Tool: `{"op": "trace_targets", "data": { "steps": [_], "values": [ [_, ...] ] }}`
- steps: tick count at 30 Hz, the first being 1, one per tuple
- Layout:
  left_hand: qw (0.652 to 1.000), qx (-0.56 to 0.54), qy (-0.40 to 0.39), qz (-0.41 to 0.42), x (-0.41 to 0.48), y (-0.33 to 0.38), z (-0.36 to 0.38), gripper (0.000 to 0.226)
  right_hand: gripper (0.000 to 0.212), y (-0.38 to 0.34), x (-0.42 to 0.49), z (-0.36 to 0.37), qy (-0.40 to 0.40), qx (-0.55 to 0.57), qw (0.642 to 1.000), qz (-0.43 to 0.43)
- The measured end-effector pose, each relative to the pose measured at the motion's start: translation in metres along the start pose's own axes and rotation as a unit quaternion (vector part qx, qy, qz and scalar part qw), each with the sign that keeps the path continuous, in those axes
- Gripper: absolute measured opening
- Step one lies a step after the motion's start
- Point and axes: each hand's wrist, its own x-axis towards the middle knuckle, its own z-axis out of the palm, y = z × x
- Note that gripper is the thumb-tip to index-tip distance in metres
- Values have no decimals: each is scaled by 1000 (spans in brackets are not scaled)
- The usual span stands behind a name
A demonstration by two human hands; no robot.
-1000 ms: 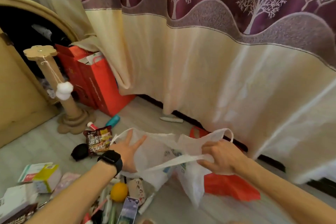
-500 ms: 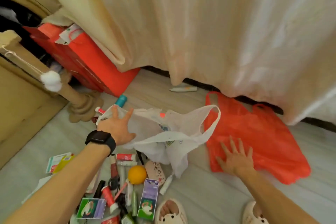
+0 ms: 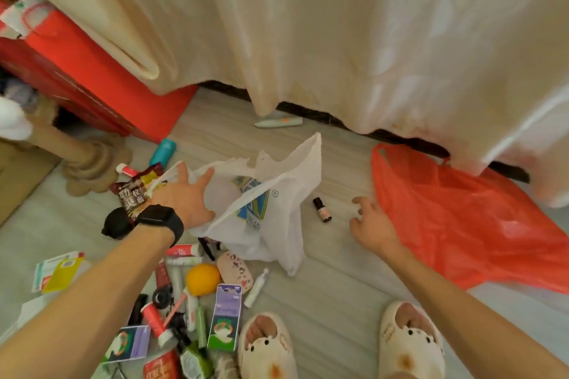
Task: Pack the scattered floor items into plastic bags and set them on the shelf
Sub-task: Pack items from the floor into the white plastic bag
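A white plastic bag [image 3: 271, 224] with a blue logo stands half open on the floor in the middle. My left hand [image 3: 184, 194], a black watch on its wrist, has its fingers spread and holds the bag's left rim. My right hand [image 3: 371, 224] hovers open just above the floor, between a small dark bottle [image 3: 321, 209] and a flat red plastic bag [image 3: 468, 218]. Scattered items lie near my feet: an orange [image 3: 203, 279], tubes, purple-and-green boxes [image 3: 226, 321] and a brown snack packet [image 3: 135, 191].
A cream curtain [image 3: 338, 40] hangs to the floor at the back, with a white tube [image 3: 278, 122] lying under its hem. Red paper bags [image 3: 77, 71] and a cardboard scratching post base [image 3: 92, 166] stand at the left. A teal bottle [image 3: 162, 151] lies near them. My slippered feet [image 3: 338, 344] are at the bottom.
My right hand let go of the white bag's handle, swung right onto the red bag, then drew back left toward the small dark bottle. The view tilted down toward the floor.
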Motion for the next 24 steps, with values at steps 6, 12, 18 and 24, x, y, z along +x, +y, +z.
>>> {"op": "trace_targets", "data": {
  "steps": [6,12,18,24],
  "values": [
    [999,34,-29,10,-28,-19,9,107,25,-65,34,47,-184,274,940,85],
    [998,31,8,56,-46,-11,18,104,29,-105,28,28,90,380,919,59],
    [989,51,26,138,-58,21,7,88,26,-178,-25,-23,160,98,894,-406],
    [984,94,3,150,-75,35,1,84,46,-168,-15,-16,-213,-373,875,-223]
  ]
}}
